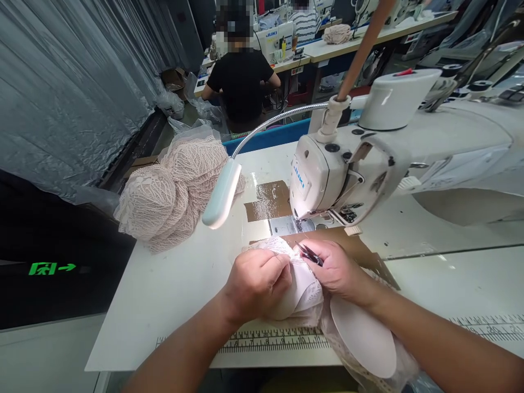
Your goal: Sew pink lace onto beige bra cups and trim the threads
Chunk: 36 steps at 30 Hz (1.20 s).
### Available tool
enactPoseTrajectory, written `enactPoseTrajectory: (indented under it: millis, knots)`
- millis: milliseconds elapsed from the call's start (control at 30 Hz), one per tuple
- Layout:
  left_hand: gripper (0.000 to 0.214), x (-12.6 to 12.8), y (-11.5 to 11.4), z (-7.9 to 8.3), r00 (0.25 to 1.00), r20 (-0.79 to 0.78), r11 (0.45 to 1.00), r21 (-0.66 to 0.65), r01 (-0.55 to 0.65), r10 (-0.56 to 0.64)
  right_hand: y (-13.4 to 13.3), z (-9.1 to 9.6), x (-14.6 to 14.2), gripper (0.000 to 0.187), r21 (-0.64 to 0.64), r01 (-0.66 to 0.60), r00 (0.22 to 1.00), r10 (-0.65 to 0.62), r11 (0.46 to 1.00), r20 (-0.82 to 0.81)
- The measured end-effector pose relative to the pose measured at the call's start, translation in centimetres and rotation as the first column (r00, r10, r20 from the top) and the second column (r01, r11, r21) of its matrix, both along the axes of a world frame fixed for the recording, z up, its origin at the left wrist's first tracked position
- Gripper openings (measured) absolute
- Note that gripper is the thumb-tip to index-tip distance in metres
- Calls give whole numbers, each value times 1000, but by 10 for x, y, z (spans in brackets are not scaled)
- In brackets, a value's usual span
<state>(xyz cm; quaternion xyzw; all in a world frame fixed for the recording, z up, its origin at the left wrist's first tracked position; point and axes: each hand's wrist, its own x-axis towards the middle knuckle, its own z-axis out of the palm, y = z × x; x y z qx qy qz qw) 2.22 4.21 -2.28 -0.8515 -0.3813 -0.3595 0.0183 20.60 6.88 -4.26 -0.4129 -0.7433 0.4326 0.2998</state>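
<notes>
My left hand [262, 281] is closed, its fingers pinching the lace edge of a pale pink bra piece [305, 286]. Opposite it, my right hand [338, 270] grips small dark thread snips [310, 254], their tips pointing up and left beside the fabric. The fingers of that hand also meet the lace edge. Below my right wrist, a smooth white moulded cup [364, 335] with lace round it hangs over the table's front edge. Just beyond my hands stand the needle area and metal plate [282, 225] of a white sewing machine [315, 174].
Lace cups [176, 185] lie in stacks at the table's left. A lamp [223, 194] on a bendable neck hangs left of the machine head. A printed ruler [270, 341] runs along the front edge. Beyond the table, a person in black [241, 82] sits at another machine.
</notes>
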Motion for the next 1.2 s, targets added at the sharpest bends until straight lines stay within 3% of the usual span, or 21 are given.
enactPoseTrajectory:
  millis: [333,867,1067,1200]
  knots:
    - [8,-5,-3,6,997,-74,989,149,7,4,5,5,-1,23,47,135,990,-137,990,32]
    - [11,-7,-7,5,1000,8,986,163,27,-29,7,7,-1,24,30,153,986,-155,988,57]
    - [10,-8,0,1,1000,-3,983,182,-5,5,4,5,4,35,-234,9,975,-60,972,-214]
    - [10,-9,4,-2,999,-5,984,171,-41,43,0,9,4,40,-176,-62,975,23,982,-220]
